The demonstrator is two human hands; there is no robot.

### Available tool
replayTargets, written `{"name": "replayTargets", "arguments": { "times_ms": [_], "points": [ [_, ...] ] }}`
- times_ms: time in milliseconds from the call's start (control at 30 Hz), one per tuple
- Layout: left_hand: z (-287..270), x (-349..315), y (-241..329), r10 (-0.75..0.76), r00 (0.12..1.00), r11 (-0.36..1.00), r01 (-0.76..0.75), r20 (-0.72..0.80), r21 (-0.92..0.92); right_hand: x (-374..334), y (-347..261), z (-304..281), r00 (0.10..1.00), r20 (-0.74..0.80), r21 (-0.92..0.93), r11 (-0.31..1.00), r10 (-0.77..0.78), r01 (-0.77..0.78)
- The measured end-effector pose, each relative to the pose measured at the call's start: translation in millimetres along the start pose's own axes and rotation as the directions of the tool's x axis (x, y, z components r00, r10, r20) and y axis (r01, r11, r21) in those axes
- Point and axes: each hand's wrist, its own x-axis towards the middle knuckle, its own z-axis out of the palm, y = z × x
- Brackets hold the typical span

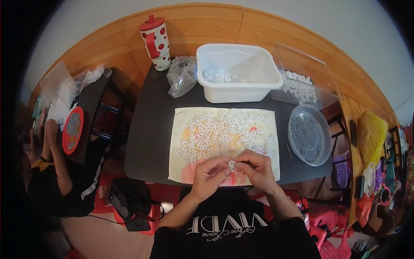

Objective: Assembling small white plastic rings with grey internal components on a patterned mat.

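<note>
Both of my hands meet over the near edge of a pale yellow towel (179,115) with a coloured print. Between their fingertips is a small white plastic piece (232,165) that looks to have round holes. My left hand (209,177) pinches it from the left, and my right hand (258,171) grips it from the right, thumb and forefinger pressed together. Many similar white pieces (211,129) lie scattered over the towel just beyond my fingers. A round clear dish (322,159) of small grey metal-looking parts (303,129) stands right of the towel.
Behind the towel stands a white tub (241,93) with white pieces inside. A plastic bag (181,80) and a spotted tumbler (156,45) are left of it; a clear box (325,86) is right. A thin stick (289,151) lies beside the dish. Another person (60,172) works at far left.
</note>
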Motion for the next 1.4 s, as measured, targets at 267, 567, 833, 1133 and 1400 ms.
{"name": "replayTargets", "arguments": {
  "times_ms": [267,567,833,1133,1400],
  "points": [
    [3.2,-3.1,-4.6,-0.017,0.996,1.0,0.014,-0.092,-0.027,1.6,1.3,-1.0,0.999,0.043,0.068,0.997,0.028,-0.031],
    [2.0,-3.3,-8.4,-0.038,0.996,0.996,0.032,-0.078,-0.086,4.6,6.5,-2.3,0.992,0.044,-0.224,0.967,-0.116,0.123],
    [-2.7,6.1,1.7,0.046,0.998,0.896,-0.059,0.038,0.441,5.8,21.5,-5.7,0.971,0.057,-0.442,0.866,-0.232,0.233],
    [5.9,8.9,7.8,0.215,0.972,0.625,-0.211,0.094,0.751,8.2,21.7,-3.7,0.927,0.19,-0.635,0.679,-0.325,0.368],
    [4.2,10.2,2.0,0.282,0.953,0.599,-0.266,0.113,0.755,4.1,24.0,-3.3,0.931,0.176,-0.613,0.704,-0.321,0.359]
  ]
}}
